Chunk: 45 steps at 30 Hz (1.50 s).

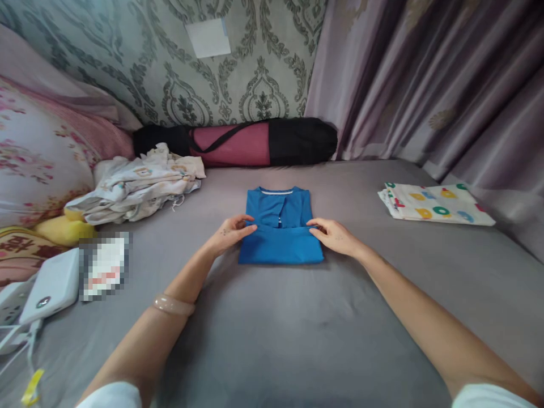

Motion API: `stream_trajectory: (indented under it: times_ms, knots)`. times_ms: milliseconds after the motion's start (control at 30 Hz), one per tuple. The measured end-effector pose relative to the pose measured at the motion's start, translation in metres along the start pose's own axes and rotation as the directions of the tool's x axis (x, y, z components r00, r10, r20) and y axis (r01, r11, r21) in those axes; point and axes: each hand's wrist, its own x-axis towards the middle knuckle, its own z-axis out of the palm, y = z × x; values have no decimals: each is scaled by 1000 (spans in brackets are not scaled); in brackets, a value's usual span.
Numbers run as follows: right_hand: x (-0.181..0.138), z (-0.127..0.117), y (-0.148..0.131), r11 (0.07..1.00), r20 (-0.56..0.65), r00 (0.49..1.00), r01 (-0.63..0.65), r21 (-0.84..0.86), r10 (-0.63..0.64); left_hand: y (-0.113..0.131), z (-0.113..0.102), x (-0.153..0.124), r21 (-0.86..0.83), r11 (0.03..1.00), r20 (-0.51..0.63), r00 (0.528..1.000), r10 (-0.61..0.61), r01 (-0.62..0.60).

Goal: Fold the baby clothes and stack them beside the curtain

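Note:
A blue shirt (280, 246) lies on the grey sheet in front of me, its sides tucked in and its lower part turned up over the front. The collar points away from me, and small buttons show just above the folded edge. My left hand (232, 233) pinches the left end of that edge between thumb and fingers. At the right end, my right hand (334, 235) grips the same edge in a similar pinch. A pale bangle (174, 305) circles my left forearm.
Crumpled printed cloth (144, 184) lies at the left, near a floral pillow (38, 153) and a white power bank (53, 286) with cables. Folded patterned cloth (437, 204) rests at the right. A black and maroon long bag (238, 144) lies along the wall beside curtains (382, 85).

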Motion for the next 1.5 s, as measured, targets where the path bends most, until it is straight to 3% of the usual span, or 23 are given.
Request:
stream_trajectory:
  times_ms: [200, 300, 367, 433, 533, 633, 700, 767, 833, 1067, 1233, 1333, 1400, 1433, 1500]
  knots:
    - [-4, 5, 0, 999, -88, 996, -16, -28, 13, -4, 1, -8, 20, 997, -37, 997, 71, -70]
    - [-10, 7, -4, 985, -233, 959, -170, -19, 161, -2, 4, -13, 238, 960, -143, 972, 188, -151]
    - [-18, 5, -8, 957, -290, 924, -281, -74, 249, 3, 8, -16, 432, 874, -152, 937, 315, -224]
    - [-29, 2, -11, 931, -247, 919, -344, -122, 307, 10, 17, -17, 563, 759, -62, 898, 435, -329]
    - [-46, 2, -16, 928, -115, 933, -353, -119, 340, 20, 41, -12, 592, 611, 174, 823, 540, -526]
    - [-59, 11, -21, 967, -103, 972, -224, -117, 213, 22, 72, 0, 523, 495, 402, 713, 574, -694]
    - [-63, 21, -23, 984, -152, 981, -140, -111, 122, 20, 89, 7, 509, 432, 491, 663, 565, -745]
    - [-64, 30, -22, 991, -212, 973, -105, -83, 86, 15, 102, 11, 540, 401, 520, 668, 533, -740]
    - [-63, 37, -21, 994, -242, 966, -101, -36, 89, 10, 108, 12, 587, 400, 513, 705, 489, -704]
    - [-71, 38, -32, 928, -118, 957, -219, 303, 265, 10, 115, 5, 685, 422, 453, 800, 393, -594]
    - [-89, 28, -41, 761, -68, 854, -420, 495, 516, 12, 117, 2, 714, 397, 446, 812, 378, -577]
    - [-95, 25, -38, 674, -4, 799, -504, 539, 601, 13, 118, 1, 722, 386, 446, 812, 376, -575]
    - [-94, 23, -36, 737, -53, 812, -498, 458, 581, 15, 119, 0, 727, 385, 441, 816, 373, -569]
    - [-91, 23, -36, 810, -137, 835, -458, 367, 534, 17, 118, -2, 732, 383, 432, 819, 378, -564]
    - [-82, 23, -40, 951, -342, 888, -294, 90, 307, 21, 116, -7, 750, 374, 395, 823, 407, -545]
